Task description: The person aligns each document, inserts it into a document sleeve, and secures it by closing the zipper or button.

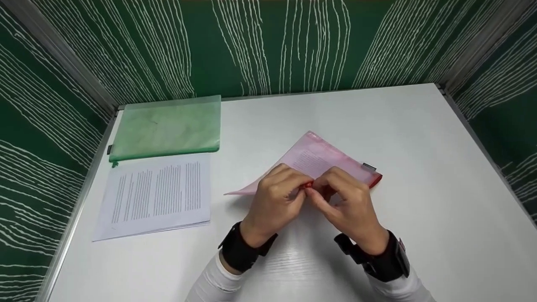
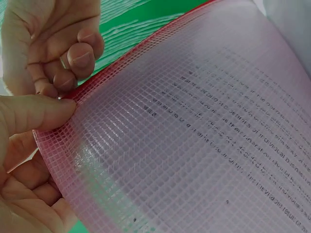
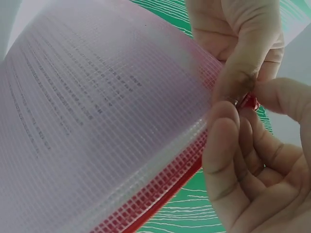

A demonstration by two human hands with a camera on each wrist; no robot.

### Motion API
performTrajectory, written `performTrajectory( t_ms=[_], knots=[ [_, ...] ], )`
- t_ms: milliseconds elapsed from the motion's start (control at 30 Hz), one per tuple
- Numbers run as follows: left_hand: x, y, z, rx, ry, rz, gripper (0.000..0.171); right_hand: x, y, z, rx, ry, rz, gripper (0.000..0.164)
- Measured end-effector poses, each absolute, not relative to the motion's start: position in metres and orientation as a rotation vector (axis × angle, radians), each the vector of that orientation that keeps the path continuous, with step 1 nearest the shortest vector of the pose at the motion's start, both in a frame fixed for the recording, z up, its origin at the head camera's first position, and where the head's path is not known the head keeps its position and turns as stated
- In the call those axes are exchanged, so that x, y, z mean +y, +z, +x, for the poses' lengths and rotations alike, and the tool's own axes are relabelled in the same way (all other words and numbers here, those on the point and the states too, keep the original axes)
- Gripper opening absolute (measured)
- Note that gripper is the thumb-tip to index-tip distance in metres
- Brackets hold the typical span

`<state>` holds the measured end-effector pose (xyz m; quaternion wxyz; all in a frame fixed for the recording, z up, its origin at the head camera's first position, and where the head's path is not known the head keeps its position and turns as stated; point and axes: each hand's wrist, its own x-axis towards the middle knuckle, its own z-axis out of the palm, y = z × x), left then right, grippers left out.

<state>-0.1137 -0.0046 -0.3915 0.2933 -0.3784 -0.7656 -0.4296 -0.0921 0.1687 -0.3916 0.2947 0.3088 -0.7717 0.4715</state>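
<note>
A pink mesh zip pouch (image 1: 335, 157) with a red zip edge (image 3: 170, 189) is tilted up off the white table, its far corner pointing away. Printed text of a paper sheet (image 2: 233, 116) shows through the mesh. My left hand (image 1: 275, 201) pinches the pouch's near corner between thumb and fingers. Right beside it, my right hand (image 1: 350, 205) pinches at the same corner, its fingertips on a small red piece (image 1: 308, 184) at the zip's end. Both hands' fingertips meet there and partly hide that piece.
On the left, a green zip pouch (image 1: 168, 128) lies flat at the back of the table (image 1: 440, 176). In front of it rests a stack of printed sheets (image 1: 155, 193), its top edge against the pouch. Green panels with white lines (image 1: 268, 46) stand around the table.
</note>
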Motion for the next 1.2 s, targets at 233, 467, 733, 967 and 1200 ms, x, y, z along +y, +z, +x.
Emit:
performTrajectory(
  t_ms=[233, 467, 733, 967, 1200],
  knots=[
    [-0.007, -0.39, -0.113, -2.074, -1.144, -1.023, 0.013, 0.172, -0.392, -0.093, -2.055, 1.197, 0.854, 0.007],
    [-0.011, -0.388, -0.111, -2.138, -1.153, -1.091, 0.007, 0.176, -0.391, -0.093, -2.121, 1.375, 0.835, 0.02],
    [-0.013, -0.386, -0.111, -2.122, -1.167, -1.119, 0.006, 0.18, -0.389, -0.091, -2.134, 1.637, 0.822, 0.025],
    [-0.012, -0.386, -0.112, -2.068, -1.181, -1.138, 0.009, 0.184, -0.388, -0.092, -2.124, 1.692, 0.809, 0.026],
    [-0.015, -0.384, -0.112, -2.013, -1.232, -1.109, 0.009, 0.188, -0.388, -0.094, -2.129, 1.726, 0.772, 0.025]
  ],
)
